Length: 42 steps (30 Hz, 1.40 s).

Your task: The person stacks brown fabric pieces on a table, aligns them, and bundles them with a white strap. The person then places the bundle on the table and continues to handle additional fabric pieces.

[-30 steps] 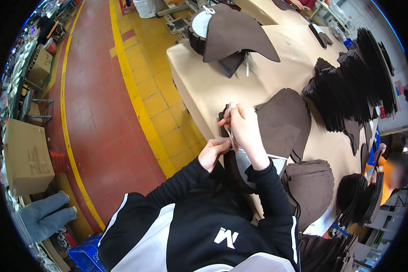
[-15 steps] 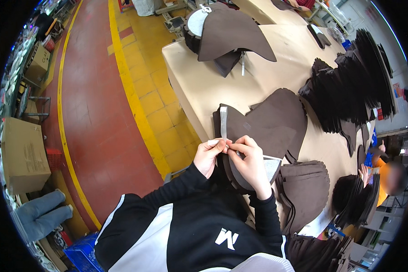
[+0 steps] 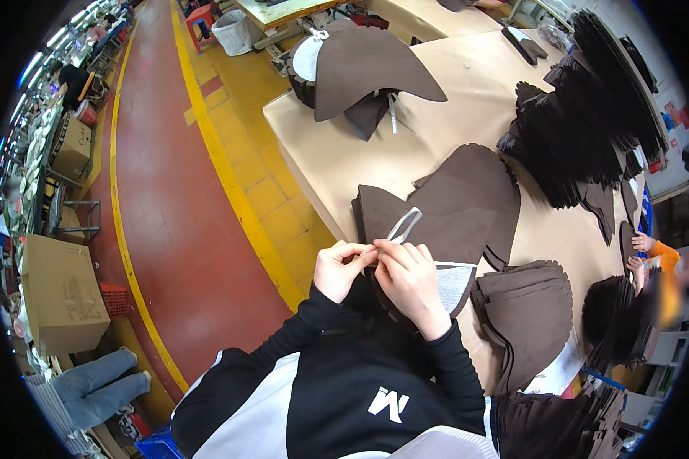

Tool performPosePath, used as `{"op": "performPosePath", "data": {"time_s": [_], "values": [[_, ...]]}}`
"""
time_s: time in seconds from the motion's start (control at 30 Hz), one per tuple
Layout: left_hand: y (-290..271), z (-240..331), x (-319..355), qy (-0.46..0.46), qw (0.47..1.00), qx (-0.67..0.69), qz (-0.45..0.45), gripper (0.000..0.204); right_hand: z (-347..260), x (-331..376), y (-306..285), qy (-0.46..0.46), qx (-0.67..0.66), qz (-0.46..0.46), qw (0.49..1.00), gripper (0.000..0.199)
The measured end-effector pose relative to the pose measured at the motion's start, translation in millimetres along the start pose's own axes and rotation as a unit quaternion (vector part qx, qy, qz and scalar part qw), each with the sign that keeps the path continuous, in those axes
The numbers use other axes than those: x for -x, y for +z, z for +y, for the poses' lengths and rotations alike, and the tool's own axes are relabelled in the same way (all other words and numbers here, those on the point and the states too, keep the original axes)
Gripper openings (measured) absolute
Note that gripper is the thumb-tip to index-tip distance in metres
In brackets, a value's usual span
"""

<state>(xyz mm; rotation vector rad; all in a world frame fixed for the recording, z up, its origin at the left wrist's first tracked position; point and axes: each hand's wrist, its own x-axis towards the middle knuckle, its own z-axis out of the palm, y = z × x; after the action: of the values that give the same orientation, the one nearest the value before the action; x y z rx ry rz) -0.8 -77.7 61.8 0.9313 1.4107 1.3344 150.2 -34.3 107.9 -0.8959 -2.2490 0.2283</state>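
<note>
My left hand [image 3: 341, 269] and my right hand [image 3: 410, 281] meet at the table's near left edge, both in a pinch on a narrow whitish strip [image 3: 407, 223]. A loop of the strip stands up above the fingertips; its ends are hidden in them. Under and beyond my hands lies a stack of dark brown cut panels [image 3: 436, 229]. Next to my right wrist is a light grey fabric patch [image 3: 453, 284] with a white edge, on a brown piece. Another pile of curved brown panels [image 3: 530, 306] lies to the right.
A stitched brown piece with a white tie [image 3: 375, 73] stands at the far end of the beige table [image 3: 298, 141]. Tall dark stacks [image 3: 582, 130] line its right side. At the right, another person's hands [image 3: 639, 252] show. A red aisle [image 3: 168, 191] runs along the left.
The strip, which stretched flat and straight beyond my fingers, now bends up in a loop. My hands stay close together. The whole view has shifted slightly.
</note>
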Motion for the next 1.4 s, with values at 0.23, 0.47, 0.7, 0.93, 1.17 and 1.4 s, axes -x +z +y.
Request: {"op": "performPosePath", "data": {"time_s": [0.23,0.47,0.7,0.93,1.17,1.4], "values": [[-7,9,1,0.38,0.869,-0.318,-0.006,0.025,-3,2,-4,0.067,-0.047,-0.007,0.997,0.011],[7,7,2,0.316,0.867,-0.38,0.063,0.02,-5,3,2,0.058,-0.035,0.042,0.997,0.012],[-14,-30,-5,-0.063,0.951,0.241,-0.182,0.018,0,2,3,0.059,-0.088,0.02,0.994,0.016],[-15,-45,-1,-0.153,0.934,0.294,-0.133,0.018,-2,3,-7,0.009,-0.027,-0.043,0.999,0.014],[-13,-37,-20,-0.04,0.991,0.126,0.014,0.02,0,7,-16,0.053,-0.084,-0.119,0.988,0.008],[9,-23,-21,-0.075,0.98,0.138,0.12,0.02,6,7,-21,0.04,-0.129,-0.184,0.974,0.004]]}}
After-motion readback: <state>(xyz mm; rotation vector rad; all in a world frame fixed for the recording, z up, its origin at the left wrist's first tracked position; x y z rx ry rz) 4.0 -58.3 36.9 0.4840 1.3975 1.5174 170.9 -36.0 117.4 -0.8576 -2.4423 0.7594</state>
